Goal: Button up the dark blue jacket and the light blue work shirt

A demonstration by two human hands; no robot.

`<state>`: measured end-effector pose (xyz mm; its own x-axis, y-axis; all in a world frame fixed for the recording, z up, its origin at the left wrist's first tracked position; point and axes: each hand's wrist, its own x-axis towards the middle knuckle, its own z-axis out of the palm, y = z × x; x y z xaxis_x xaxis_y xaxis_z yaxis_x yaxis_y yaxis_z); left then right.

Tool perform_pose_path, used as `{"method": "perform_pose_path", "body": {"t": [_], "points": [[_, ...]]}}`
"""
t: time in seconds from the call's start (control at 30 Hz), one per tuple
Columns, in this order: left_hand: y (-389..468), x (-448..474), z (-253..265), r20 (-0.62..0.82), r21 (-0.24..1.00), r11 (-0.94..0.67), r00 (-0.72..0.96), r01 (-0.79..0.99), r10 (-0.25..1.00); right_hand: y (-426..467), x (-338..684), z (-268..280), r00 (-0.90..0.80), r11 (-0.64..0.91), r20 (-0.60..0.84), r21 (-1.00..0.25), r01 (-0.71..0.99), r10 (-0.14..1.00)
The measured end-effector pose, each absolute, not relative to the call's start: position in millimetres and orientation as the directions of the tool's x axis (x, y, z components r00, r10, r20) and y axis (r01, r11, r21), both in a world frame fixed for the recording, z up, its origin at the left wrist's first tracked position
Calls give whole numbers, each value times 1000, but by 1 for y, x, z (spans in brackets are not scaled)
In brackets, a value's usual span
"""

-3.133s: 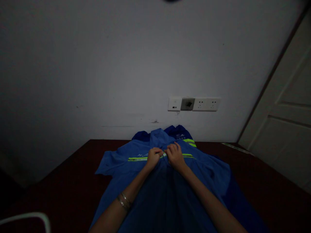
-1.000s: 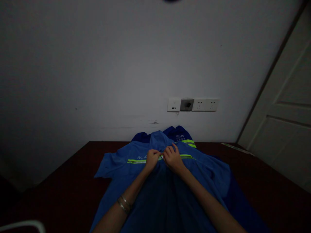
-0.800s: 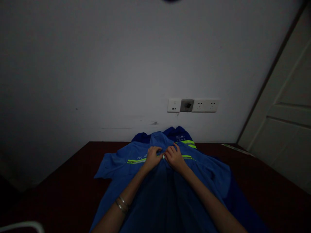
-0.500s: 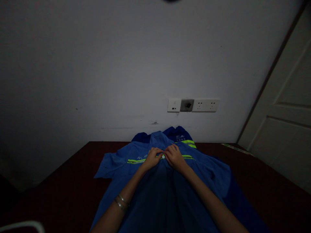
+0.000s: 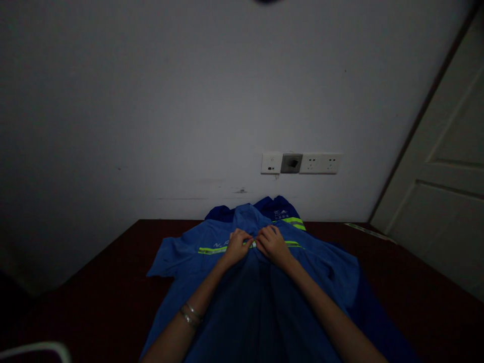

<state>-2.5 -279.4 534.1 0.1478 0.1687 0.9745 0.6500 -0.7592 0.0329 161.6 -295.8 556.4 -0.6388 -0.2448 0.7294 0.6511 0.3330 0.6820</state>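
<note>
A blue work jacket [image 5: 189,269] with yellow-green and grey reflective strips lies spread out, its collar toward the wall. At the middle of its front, on the strip, my left hand [image 5: 237,247] pinches the fabric edge. My right hand [image 5: 273,245] does the same just beside it, the fingertips of both almost meeting. Whatever small part lies between the fingertips is hidden. Two bracelets [image 5: 191,313] circle my left wrist. Behind the collar shows a darker blue garment part [image 5: 278,207] with a white logo and a strip.
The jacket rests on a dark red surface [image 5: 109,272] that reaches a pale wall [image 5: 170,111]. Sockets and switches [image 5: 319,164] sit low on that wall. A panelled door [image 5: 454,171] stands at the right. A pale curved bar [image 5: 41,347] shows at the lower left.
Both hands keep their pinch at the same spot, with only a slight shift of the fingers. The jacket lies as before.
</note>
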Motion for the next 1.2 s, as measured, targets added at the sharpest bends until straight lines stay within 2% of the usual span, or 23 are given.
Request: {"method": "perform_pose_path", "body": {"t": [0.17,0.27,0.7,0.87,1.0,1.2], "points": [[-272,-4,537,975,75,-835,137,545,176,-288,168,565,-519,698,850,427,574,-93],[-271,-5,538,974,91,-857,133,508,182,-283,170,569,-496,775,867,345,529,-48],[-306,-19,557,975,126,-899,114,418,190,-308,174,582,-442,760,891,360,541,-108],[-322,-34,552,970,133,-854,113,503,217,-323,169,577,-458,742,879,394,541,-133],[-319,-49,530,951,115,-813,174,571,257,-332,167,573,-471,720,871,415,556,-138],[-312,-78,504,945,133,-760,151,636,291,-345,159,573,-502,713,853,441,546,-144]]}}
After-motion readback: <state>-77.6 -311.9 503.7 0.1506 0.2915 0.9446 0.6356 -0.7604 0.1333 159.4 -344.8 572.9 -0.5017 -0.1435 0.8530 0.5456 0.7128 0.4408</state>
